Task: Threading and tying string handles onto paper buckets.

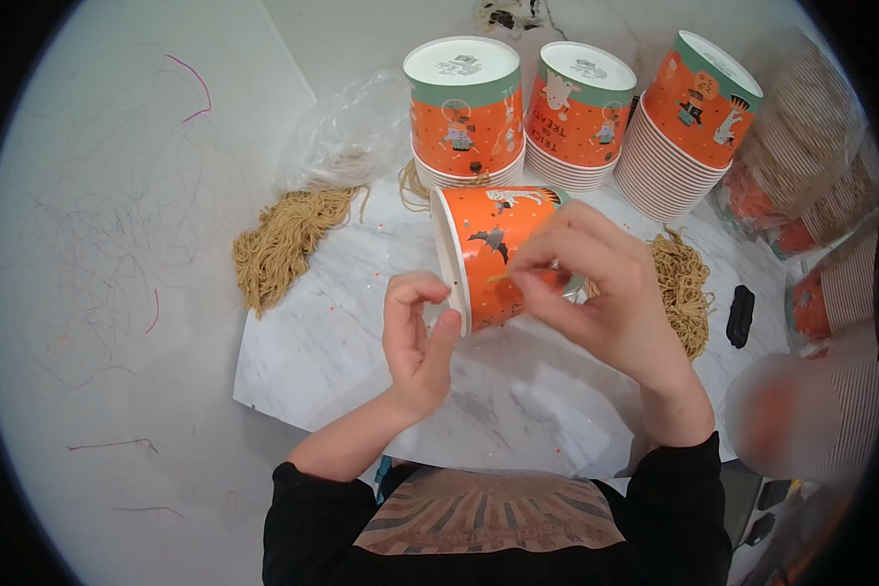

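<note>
An orange paper bucket (pixel 493 230) with Halloween pictures and a white rim lies tipped on its side in front of me, its mouth facing left. My left hand (pixel 418 337) is beside the rim, fingers curled and thumb apart, the fingertips close to a small dark hole in it. I cannot see anything in that hand. Over the bucket's right side, my right hand (pixel 596 283) is pinched closed. A short bit of tan cord (pixel 498 277) shows at its fingertips against the orange wall. The bucket's base is partly hidden behind this hand.
Stacks of upside-down orange buckets (pixel 464 122) stand at the back of the marbled table (pixel 313 361). Bundles of tan cord lie left (pixel 291 244) and right (pixel 684 293). A black object (pixel 741 316) is at right, near bagged buckets (pixel 811 137). Clear plastic (pixel 352 127) sits at back left.
</note>
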The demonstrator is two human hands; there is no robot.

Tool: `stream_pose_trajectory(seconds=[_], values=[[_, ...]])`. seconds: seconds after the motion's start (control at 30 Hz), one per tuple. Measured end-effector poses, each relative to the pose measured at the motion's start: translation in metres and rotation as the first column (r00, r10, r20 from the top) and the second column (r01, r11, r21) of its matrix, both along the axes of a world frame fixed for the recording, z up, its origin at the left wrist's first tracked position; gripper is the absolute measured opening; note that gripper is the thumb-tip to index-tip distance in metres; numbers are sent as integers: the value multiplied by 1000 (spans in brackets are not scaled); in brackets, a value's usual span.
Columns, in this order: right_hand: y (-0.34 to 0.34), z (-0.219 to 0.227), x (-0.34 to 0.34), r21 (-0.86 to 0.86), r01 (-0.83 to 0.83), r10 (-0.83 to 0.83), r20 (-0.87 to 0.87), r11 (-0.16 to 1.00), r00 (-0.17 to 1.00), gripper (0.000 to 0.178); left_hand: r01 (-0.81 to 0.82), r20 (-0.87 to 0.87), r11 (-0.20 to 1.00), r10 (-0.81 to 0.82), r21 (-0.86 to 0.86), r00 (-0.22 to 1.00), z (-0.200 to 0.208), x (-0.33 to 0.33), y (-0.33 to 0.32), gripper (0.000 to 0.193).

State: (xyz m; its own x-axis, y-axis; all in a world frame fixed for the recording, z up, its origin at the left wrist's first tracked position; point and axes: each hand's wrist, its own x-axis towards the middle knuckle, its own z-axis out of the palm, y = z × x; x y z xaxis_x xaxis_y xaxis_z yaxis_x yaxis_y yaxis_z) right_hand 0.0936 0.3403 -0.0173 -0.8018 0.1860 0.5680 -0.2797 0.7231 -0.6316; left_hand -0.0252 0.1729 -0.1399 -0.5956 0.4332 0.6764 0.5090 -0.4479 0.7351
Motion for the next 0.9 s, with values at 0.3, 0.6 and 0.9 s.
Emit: stream_pose_trajectory(seconds=[0.3, 0.6, 0.9], values=[[4, -11, -9, -209, 84, -72, 66, 974, 995, 14, 401, 375, 913, -346, -78, 860, 6, 12, 5, 74], [5, -12, -8, -1, 104, -102, 181, 995, 978, 12, 360, 289, 916, -301, -179, 909, -10, 23, 2, 75], [0, -24, -13, 167, 76, -78, 7, 983, 997, 13, 449, 318, 893, -418, -27, 851, -14, 34, 4, 86]])
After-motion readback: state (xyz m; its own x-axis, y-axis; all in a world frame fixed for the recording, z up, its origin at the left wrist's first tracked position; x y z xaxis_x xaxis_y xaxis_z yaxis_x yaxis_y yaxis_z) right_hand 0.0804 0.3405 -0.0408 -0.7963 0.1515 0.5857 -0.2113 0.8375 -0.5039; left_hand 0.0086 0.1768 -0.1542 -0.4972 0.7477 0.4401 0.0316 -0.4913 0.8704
